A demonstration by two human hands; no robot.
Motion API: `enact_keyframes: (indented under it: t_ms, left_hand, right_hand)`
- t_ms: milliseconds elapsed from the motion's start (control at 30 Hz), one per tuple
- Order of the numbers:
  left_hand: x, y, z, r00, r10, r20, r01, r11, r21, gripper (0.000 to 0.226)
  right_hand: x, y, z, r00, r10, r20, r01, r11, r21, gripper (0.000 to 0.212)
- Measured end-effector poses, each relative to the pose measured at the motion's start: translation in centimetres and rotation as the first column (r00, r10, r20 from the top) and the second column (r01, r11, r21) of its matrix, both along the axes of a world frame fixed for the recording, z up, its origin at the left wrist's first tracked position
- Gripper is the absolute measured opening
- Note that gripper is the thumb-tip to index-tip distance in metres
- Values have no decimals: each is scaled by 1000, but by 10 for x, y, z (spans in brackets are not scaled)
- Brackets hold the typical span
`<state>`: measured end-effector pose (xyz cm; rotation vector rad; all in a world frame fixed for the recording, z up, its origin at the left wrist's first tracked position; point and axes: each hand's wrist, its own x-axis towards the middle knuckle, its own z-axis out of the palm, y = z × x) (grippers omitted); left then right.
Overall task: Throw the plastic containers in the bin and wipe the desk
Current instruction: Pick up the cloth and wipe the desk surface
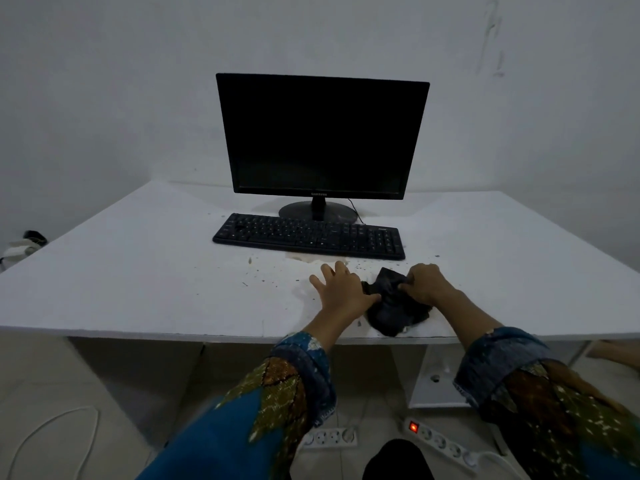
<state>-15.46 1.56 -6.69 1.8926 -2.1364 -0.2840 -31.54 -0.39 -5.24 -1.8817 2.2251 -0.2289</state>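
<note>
So no plastic containers anywhere on the desk (pixel 138 265) in this view, and the bin isn't in shot either. My guess is the throwing-away half is already done, but I can't confirm that from here. The wiping part looks like it's only just getting going. There's a crumpled dark cloth (pixel 391 306) sitting on the near edge of the desk, just in front of the keyboard (pixel 308 235) and a bit right of centre. The right hand (pixel 427 284) has its fingers curled into the top of the cloth, bunching it up. The left hand (pixel 337 289) is laid flat on the desktop just beside it, fingers spread wide, thumb touching the cloth's left edge, not holding anything. Plenty left to clean: dark specks (pixel 263 271) are scattered across the front of the desk to the left of the hands, and there's a pale stain (pixel 311 259) running along under the keyboard's front edge. The monitor (pixel 322 136) and keyboard sit toward the back, so I reckon the cloth has to work around them, or they get shifted. I'd call it roughly halfway, wipe barely started.
</note>
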Motion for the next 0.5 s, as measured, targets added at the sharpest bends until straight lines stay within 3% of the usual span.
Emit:
enact_keyframes:
  t_ms: [133,333,500]
  left_hand:
    - [-5,-2,1,994,-25,103,28,999,-28,51]
    - [-12,-11,5,994,-33,106,47,990,-132,39]
    - [-22,-32,9,1000,-6,-26,0,979,-204,30]
  right_hand:
    - [-7,2,-5,993,-66,98,78,990,-121,28]
    - [-20,8,-15,937,-230,263,302,912,-279,21]
    - [-50,0,-17,904,-324,278,409,843,-350,20]
